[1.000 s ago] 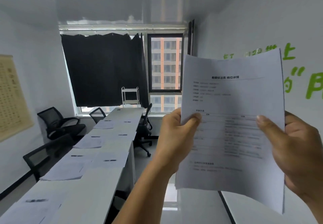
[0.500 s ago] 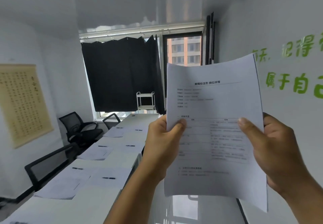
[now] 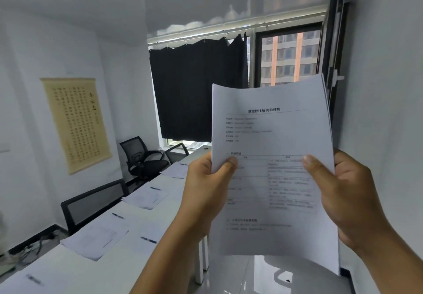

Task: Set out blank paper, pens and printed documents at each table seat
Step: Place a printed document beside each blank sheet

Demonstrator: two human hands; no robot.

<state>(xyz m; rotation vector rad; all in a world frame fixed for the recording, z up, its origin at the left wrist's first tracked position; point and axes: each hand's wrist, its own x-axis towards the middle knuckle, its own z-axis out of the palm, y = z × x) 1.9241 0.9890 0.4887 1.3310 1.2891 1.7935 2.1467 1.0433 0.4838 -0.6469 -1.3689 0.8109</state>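
I hold a stack of printed documents [image 3: 272, 138] upright in front of me, its top sheet showing a heading and a table. My left hand [image 3: 206, 193] pinches the stack's left edge, thumb on the front. My right hand [image 3: 343, 193] grips the right edge the same way. Below left runs a long white table [image 3: 75, 270] with paper sets [image 3: 98, 236] and dark pens [image 3: 148, 240] laid at several seats.
Black mesh chairs [image 3: 91, 204] stand along the table's left side, another chair [image 3: 142, 156] near the window. A calligraphy scroll [image 3: 75, 121] hangs on the left wall. A black curtain [image 3: 196, 87] covers part of the window. A white wall is close on my right.
The view has swung left and tilted, so the table and scroll show more. The stack sits a little lower and more central; both hands keep the same hold.
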